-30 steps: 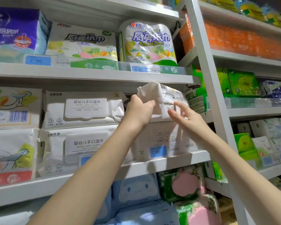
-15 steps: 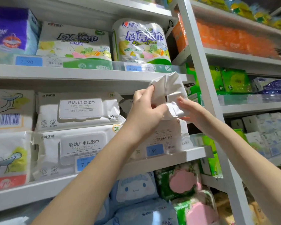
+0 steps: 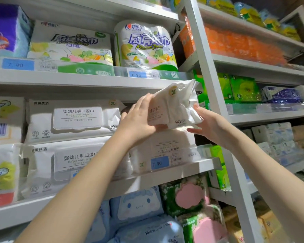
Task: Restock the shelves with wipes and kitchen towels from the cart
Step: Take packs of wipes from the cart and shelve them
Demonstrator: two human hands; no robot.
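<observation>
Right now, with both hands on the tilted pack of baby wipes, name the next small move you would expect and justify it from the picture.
Probably level the tilted wipes pack and slide it in onto the lower pack lying on the shelf. The left hand and right hand hold it just above that pack, and the neighbouring stack is already two high.
</observation>
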